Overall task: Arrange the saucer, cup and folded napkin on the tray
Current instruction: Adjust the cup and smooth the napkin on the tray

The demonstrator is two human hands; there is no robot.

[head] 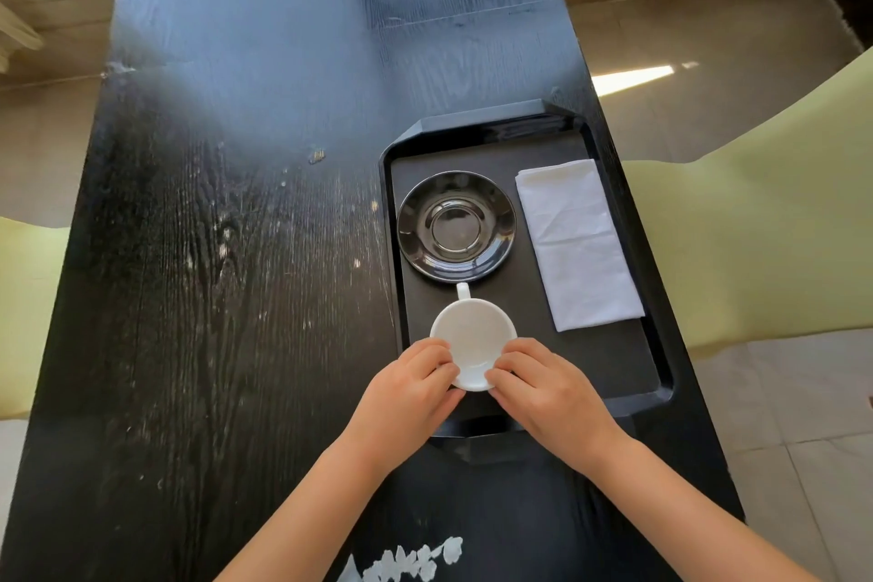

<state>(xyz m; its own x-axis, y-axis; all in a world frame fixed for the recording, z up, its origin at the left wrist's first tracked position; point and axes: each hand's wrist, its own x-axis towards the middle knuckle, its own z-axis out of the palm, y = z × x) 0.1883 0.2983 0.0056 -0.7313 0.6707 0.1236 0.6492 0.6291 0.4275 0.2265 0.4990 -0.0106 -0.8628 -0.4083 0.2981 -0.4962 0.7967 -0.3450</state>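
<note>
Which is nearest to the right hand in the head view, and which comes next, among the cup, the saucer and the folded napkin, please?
From the right hand:
1. Cup: held between both hands, near end of the tray.
2. Napkin: beyond the hand, on the tray's right side.
3. Saucer: beyond the cup, tray's left side.

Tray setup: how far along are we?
Done: saucer and folded napkin lie side by side on the tray. In hand: left hand and right hand hold the cup near the saucer. Left: seat the cup on the saucer.
</note>
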